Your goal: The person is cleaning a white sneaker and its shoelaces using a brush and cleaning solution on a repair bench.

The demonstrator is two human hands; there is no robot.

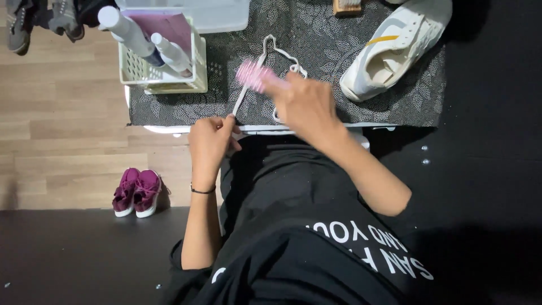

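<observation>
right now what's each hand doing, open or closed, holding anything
Left hand: closed, pinching one end of the white shoelace.
Right hand: closed around the pink brush, bristles on the shoelace.

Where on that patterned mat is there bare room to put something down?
The freest patch of the mat lies at its right edge, below the white shoe. A smaller one sits between the basket and the shoelace. The middle is crowded: the left hand holds the lace, the right hand the pink brush.

Home room, wood-look floor (62, 124), small magenta shoes (136, 192), low patterned table (339, 96), basket of bottles (161, 56)
</observation>
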